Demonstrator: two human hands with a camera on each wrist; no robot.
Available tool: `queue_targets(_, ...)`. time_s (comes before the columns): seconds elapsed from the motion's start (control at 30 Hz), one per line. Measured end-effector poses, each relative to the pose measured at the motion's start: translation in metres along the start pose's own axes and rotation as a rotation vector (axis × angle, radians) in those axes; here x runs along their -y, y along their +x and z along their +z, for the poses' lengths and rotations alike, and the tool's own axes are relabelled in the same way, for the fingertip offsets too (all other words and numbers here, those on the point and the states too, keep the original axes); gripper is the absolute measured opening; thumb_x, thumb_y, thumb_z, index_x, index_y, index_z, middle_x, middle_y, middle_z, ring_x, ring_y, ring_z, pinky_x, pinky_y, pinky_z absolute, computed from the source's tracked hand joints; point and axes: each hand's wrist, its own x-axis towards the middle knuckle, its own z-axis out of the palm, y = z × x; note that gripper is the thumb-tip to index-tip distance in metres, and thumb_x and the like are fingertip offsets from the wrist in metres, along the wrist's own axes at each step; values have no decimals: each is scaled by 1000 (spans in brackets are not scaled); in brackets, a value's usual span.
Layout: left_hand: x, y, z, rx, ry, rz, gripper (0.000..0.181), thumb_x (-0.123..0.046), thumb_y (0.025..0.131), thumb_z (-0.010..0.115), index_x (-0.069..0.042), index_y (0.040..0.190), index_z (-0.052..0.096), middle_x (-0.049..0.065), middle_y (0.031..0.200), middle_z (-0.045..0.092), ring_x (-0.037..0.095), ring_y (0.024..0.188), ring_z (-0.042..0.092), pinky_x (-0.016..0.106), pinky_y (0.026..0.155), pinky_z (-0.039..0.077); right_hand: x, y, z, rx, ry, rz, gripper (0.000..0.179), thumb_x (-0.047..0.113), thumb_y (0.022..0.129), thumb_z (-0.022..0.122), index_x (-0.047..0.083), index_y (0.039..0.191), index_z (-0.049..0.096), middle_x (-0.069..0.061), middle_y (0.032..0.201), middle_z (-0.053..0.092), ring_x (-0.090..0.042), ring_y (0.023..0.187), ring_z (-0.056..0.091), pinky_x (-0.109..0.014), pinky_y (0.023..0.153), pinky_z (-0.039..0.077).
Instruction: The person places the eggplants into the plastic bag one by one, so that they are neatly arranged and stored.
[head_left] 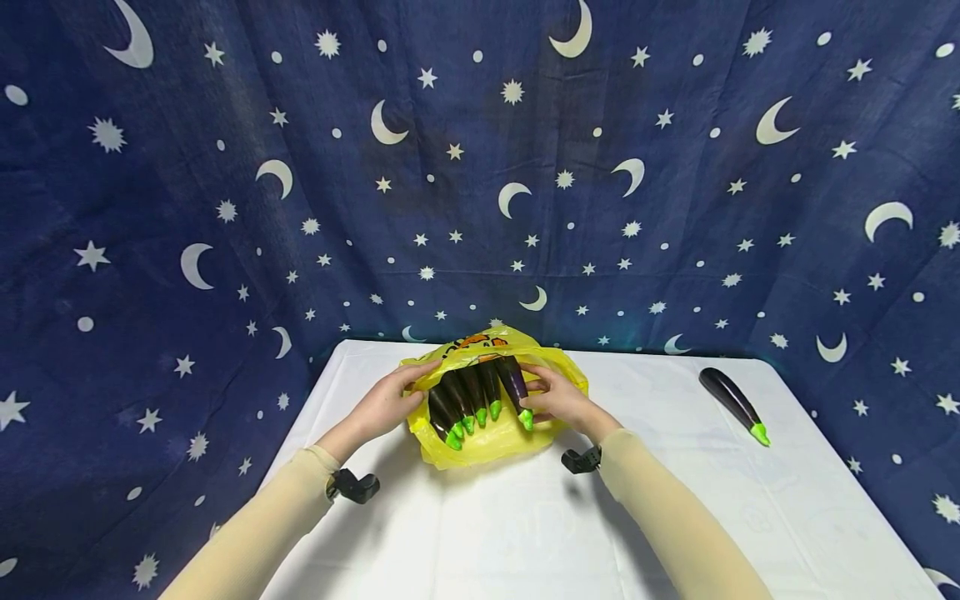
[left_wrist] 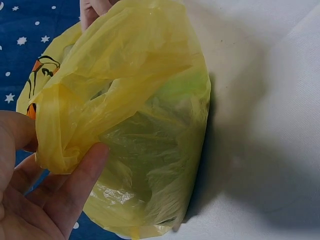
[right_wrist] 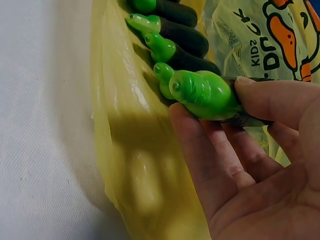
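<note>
A yellow plastic bag (head_left: pixel 487 451) lies on its side with its mouth facing me, and several eggplants (head_left: pixel 470 392) sit in a row inside it, green caps outward. My left hand (head_left: pixel 385 406) holds the left side of the bag's mouth; in the left wrist view the bunched plastic (left_wrist: pixel 57 132) passes between thumb and fingers. At the mouth's right side, my right hand (head_left: pixel 561 397) grips one eggplant (head_left: pixel 513 383) near its green cap (right_wrist: pixel 202 95). That eggplant's far end is partly hidden by the hand in the right wrist view.
One more eggplant (head_left: pixel 731 402) lies at the right on the white-covered table (head_left: pixel 510 533), its green cap pointing toward me. A dark blue curtain (head_left: pixel 465 208) with moons and stars hangs behind and beside the table. Dark wrist cameras (head_left: pixel 352 486) are worn on both arms.
</note>
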Motion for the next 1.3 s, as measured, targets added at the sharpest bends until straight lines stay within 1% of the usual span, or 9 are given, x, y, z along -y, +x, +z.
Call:
queue_targets(0.13,-1,0,0,2,-7,0,58,-1,97,59,-15,153,51,8,152,51,29,129,53,51,105,45,-2,5,2,-20,-1,0,78,3,94,71,17,161,34,-26,143,53,-30,108,66,-48,82,60)
queue_targets(0.37,1,1,0,16,-11,-29,58,-4,98,59,-20,153,51,3,153,51,26,125,54,47,103,46,-3,11,8,-60,-3,18,78,1,93,71,21,160,37,-24,138,57,-29,103,67,-47,80,60)
queue_targets(0.5,2,1,1,11,-10,-22,58,-4,98,59,-19,153,51,5,152,51,26,123,54,47,102,46,-3,14,10,-77,1,33,78,1,93,71,23,160,38,-22,136,58,-29,102,68,-47,80,61)
queue_targets(0.6,2,2,1,7,-8,-21,58,-4,98,59,-20,153,51,5,152,51,26,121,55,46,100,46,-5,18,9,-84,1,37,78,0,93,71,21,160,37,-22,136,57,-29,103,67,-46,79,61)
queue_targets(0.77,2,2,1,1,1,-22,58,-4,98,60,-20,153,52,5,152,51,26,123,55,46,102,46,-7,24,8,-101,11,40,79,0,93,70,20,161,36,-24,138,55,-29,103,67,-45,79,61)
queue_targets(0.9,2,2,0,1,-3,-30,58,-3,98,60,-21,153,52,5,152,52,25,120,55,45,101,46,-6,27,9,-109,24,41,79,-1,92,70,18,161,35,-26,139,53,-29,102,66,-47,81,60)
queue_targets(1.0,2,2,0,0,-1,-22,58,-3,98,60,-19,153,52,5,151,52,25,119,55,45,100,47,-5,27,11,-117,26,42,79,-1,92,70,18,161,35,-26,141,52,-29,103,66,-49,83,60)
queue_targets(1.17,2,1,0,-8,0,-3,58,-2,97,61,-17,153,51,8,151,53,27,122,55,48,102,47,-6,31,14,-136,11,32,79,-2,92,70,17,161,35,-26,141,52,-30,105,65,-48,83,60)
queue_targets(1.3,0,1,0,-9,-15,-9,59,-2,97,61,-18,153,51,7,151,52,28,127,54,49,105,46,-7,34,15,-153,9,22,79,-3,92,69,16,161,34,-27,140,52,-31,105,65,-47,83,60)
